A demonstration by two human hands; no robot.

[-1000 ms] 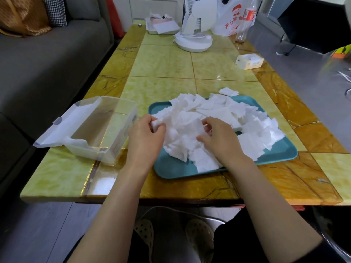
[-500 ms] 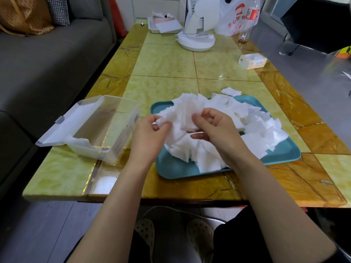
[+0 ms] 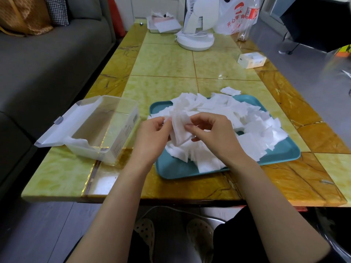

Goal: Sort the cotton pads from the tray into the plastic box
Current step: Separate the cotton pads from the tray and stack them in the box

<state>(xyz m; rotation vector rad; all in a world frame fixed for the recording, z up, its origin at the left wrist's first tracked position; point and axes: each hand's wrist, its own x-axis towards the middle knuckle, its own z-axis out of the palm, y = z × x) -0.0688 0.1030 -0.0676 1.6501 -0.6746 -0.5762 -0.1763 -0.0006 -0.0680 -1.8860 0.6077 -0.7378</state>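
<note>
The fingers (image 3: 161,124) of the left hand (image 3: 152,135) and the fingers (image 3: 190,127) of the right hand (image 3: 214,137) have changed jobs. A second ago both hands were low in the heap of cotton pads (image 3: 243,120), raking some together. Half a second ago a bunch was coming up. Now that bunch (image 3: 179,130) is clear of the heap and stands roughly on edge between the two hands. I judge that the gathering for this batch is over and the pads are being squared into a neat stack, with the carry to the box yet to come.

The left fingers are curled, thumb and fingertips pinching the bunch's left edge. The right fingers are curled too, pinching its right edge, with one fingertip laid against the near face. Both hands are clamped on the same bunch, and only pads lie between them.

Just below and beyond the fingers lies the rest of the heap, spread over the teal tray (image 3: 171,172). It is still nearly the whole job. Farther out past the right fingers, one loose pad (image 3: 230,91) lies on the table (image 3: 167,61), off the tray's far edge.

Close to the left of the left fingers stands the clear plastic box (image 3: 117,133), its lid (image 3: 62,124) thrown open to the far left. Something thin and white sits in its near corner, and I cannot tell if it is a pad. Otherwise the box looks unfilled.
</note>
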